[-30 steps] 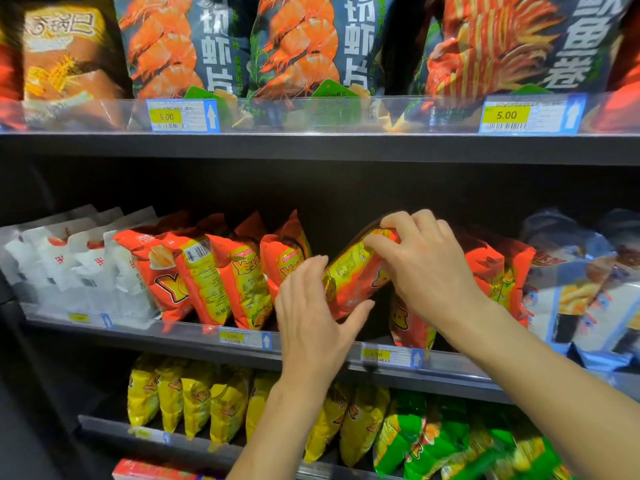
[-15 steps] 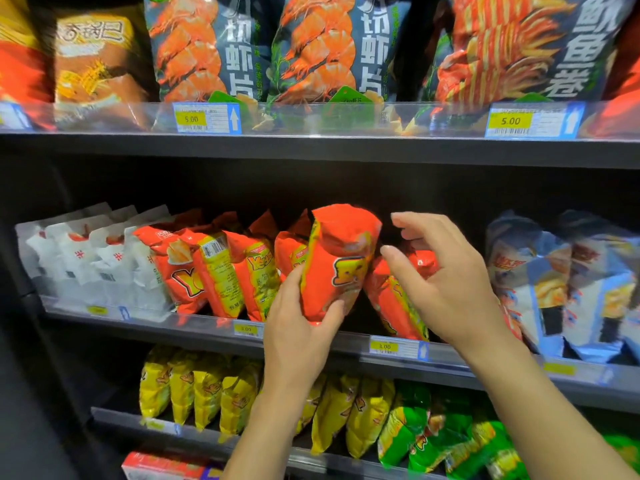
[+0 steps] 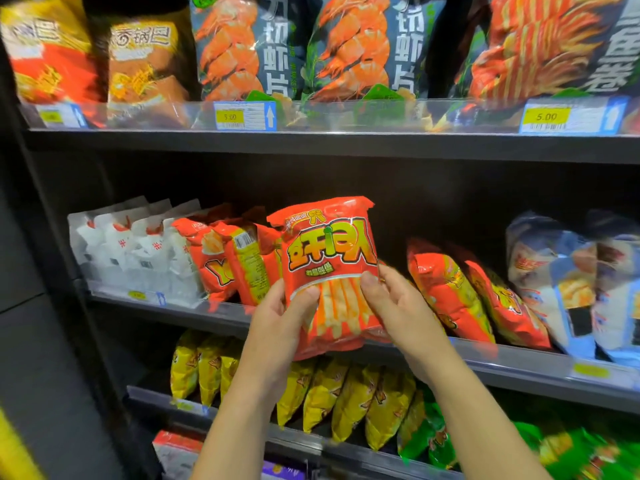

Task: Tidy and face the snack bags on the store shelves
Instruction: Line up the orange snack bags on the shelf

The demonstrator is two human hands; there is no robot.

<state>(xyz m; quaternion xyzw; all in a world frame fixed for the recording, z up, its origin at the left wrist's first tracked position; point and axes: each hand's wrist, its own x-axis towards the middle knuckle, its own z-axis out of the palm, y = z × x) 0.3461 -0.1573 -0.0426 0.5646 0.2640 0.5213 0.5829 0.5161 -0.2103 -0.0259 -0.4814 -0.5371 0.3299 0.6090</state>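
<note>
Orange snack bag (image 3: 329, 271) upside down, long axis vertical, front outward, gripped by both hands (image 3: 346, 317).

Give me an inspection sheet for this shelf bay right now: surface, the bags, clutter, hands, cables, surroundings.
Surface: middle shelf, dark, with a clear front lip and a yellow price tag.
Job's things: held red bag, front facing out but print upside down; red bags at left and red bags at right lean sideways.
Clutter: nothing seen.
Grippers: left hand and right hand both grip the held bag's lower half.
Cables: nothing seen.
Surroundings: white bags, shrimp-print bags above, yellow bags below.
</note>
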